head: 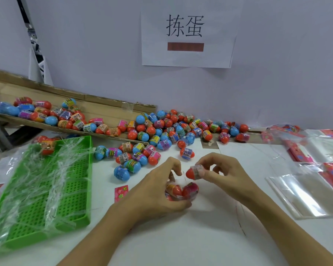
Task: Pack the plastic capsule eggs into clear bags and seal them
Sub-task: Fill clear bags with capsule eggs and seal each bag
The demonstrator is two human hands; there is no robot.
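Observation:
My right hand (222, 170) pinches a red capsule egg (194, 172) with a label band, just above a clear bag (183, 191). That bag holds red eggs and sits in my left hand (159, 187), whose fingers curl round its mouth. A big heap of red and blue capsule eggs (161, 129) lies behind my hands along the wall. More eggs (132, 158) lie loose just left of my left hand. A stack of empty clear bags (308, 192) with red header cards lies to the right.
A green perforated tray (69, 189) with clear plastic strips lies at the left. A cardboard chute (46, 112) full of eggs slopes down from the far left. A small pink card (121, 192) lies beside my left wrist. A paper sign (186, 31) hangs on the wall.

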